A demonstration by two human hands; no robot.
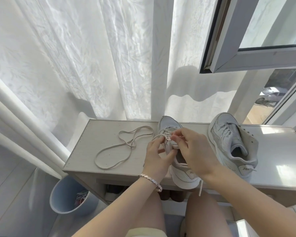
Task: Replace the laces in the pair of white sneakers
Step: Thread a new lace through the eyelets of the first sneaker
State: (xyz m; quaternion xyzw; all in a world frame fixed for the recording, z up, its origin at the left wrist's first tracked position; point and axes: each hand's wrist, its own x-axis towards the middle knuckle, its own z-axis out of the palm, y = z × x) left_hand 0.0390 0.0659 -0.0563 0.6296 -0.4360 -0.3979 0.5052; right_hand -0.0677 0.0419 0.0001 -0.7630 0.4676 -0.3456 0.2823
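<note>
Over the near sneaker (183, 175) on the counter (109, 130), left hand (156, 151) and right hand (193, 149) each hold a closed grip, pinching its lace (167, 130) at the eyelets. Keep it untwisted, feeding the tip straight; the spare lace (125, 146) lies left of the grip.

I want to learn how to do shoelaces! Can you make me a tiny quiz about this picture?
1. True or false: a spare lace lies on the cabinet top, left of the hands.
2. Which wrist wears the bracelet? A left, B right, C both.
3. Fill in: the left hand and right hand both work on the near sneaker; the other sneaker stands to its ____.
Key: 1 true; 2 A; 3 right.
</note>
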